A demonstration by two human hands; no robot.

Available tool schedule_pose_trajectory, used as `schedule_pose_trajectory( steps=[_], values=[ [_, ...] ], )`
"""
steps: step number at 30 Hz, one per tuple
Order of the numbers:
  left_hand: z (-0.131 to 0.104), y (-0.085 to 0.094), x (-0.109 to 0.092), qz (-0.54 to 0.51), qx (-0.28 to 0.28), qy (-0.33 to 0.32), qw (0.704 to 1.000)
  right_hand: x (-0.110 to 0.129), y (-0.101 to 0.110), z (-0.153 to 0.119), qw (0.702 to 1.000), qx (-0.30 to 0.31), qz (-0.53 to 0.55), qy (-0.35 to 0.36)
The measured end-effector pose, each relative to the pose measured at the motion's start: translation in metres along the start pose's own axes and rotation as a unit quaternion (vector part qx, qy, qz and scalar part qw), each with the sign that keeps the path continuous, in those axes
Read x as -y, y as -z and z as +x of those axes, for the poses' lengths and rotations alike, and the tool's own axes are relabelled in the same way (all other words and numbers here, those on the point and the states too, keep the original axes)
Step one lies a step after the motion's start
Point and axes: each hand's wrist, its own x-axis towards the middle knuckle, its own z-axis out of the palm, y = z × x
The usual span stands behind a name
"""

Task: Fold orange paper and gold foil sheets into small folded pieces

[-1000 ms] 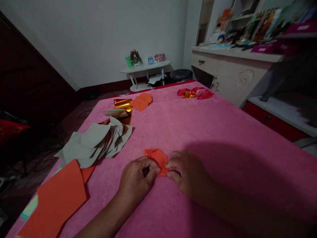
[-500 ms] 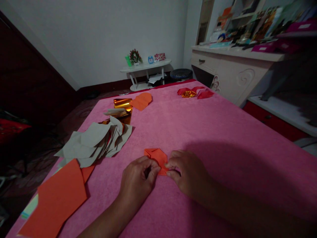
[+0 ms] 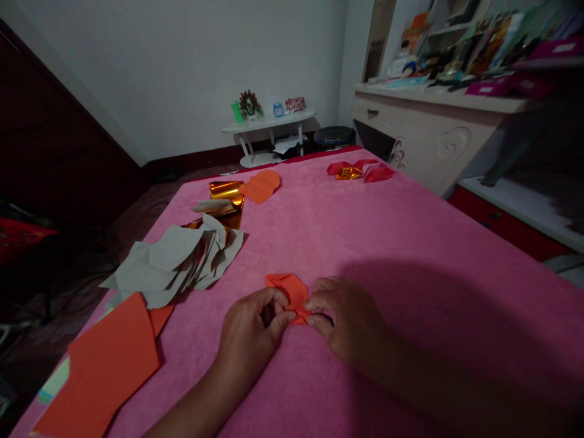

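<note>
While my left hand (image 3: 250, 319) and right hand (image 3: 349, 319) pinch the near end of the folded orange paper (image 3: 295, 288) on the pink cloth (image 3: 314, 383), I judge even pressure best for crisp creases.

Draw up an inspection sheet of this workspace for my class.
Surface: pink cloth-like cover, shadowed at right.
Job's things: small folded piece of orange paper, near the middle front.
Clutter: pile of grey cut sheets, large flat orange paper sheet and shiny gold foil at left; shiny red and gold pieces near the far edge.
Grip: left hand and right hand both pinch the orange paper.
Cables: nothing seen; left floor too dark to judge.
Surroundings: white oval table behind; cream cabinet, top crowded, at right.
</note>
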Motion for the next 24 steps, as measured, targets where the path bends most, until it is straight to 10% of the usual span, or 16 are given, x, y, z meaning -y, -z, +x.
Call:
schedule_pose_trajectory(
  steps=[24],
  values=[
    [-0.0003, -0.0019, 0.0021, 0.036, 0.003, -0.073, 0.997, -0.0029, 0.0043, 0.0019, 0.999, 0.035, -0.022, 0.002]
  ],
)
